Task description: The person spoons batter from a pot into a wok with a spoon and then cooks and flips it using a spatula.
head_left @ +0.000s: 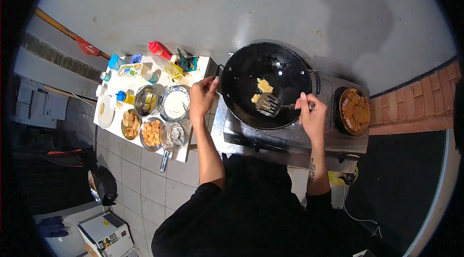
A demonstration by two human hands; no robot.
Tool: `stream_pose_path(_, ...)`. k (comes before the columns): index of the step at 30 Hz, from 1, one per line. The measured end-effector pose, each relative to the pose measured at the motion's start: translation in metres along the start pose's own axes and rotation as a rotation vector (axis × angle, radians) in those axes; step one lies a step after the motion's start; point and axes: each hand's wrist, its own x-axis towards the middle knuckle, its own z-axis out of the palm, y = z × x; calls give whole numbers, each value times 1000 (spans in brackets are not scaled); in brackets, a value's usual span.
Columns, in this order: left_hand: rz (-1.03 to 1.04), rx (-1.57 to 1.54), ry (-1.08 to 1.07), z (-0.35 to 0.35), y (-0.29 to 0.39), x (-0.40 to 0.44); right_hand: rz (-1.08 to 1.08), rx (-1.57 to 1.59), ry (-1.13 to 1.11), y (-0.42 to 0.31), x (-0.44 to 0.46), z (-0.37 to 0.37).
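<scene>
The right hand [312,114] is closed on the slotted spatula [268,105], the left hand [203,97] pinches the side handle [219,72], and beyond the blade yellowish food clumps [264,85] lie in the wok [246,66]. Shoving hard against that light pinch could skew it on the stove [241,135].

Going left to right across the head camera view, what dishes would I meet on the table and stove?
White plate, bowl of brownish pieces, bowl of orange chunks, bowl of white contents, black wok, round pan of orange-brown food.
</scene>
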Motion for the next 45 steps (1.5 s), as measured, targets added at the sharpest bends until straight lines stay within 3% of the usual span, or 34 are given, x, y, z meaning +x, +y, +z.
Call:
stream_pose_path(6,24,23,18,2,0,-1,-59,28,-113,0,7,3)
stream_pose_path(10,30,-8,5,3,-8,1,-94,149,-7,-9,6,-6)
stream_pose_path(15,37,-5,8,2,-7,0,-45,64,82,-15,5,-18)
stream_pose_path(26,7,41,-14,-6,3,6,-47,262,29,14,-3,13)
stream_pose_path(32,22,111,33,3,-17,15,-172,21,-89,18,2,14)
stream_pose_path(34,55,131,69,4,-15,16,-20,41,-95,10,6,8)
stream_pose_path(36,23,171,73,2,-8,15,-26,67,-95,18,15,10)
stream_pose_path(39,-2,190,63,4,-7,15,-231,-46,-180,28,19,8)
stream_pose_path(42,54,188,107,8,-13,13,-89,19,-196,19,19,-8)
stream_pose_path(45,32,193,100,8,-9,13,-92,110,-153,32,20,-2)
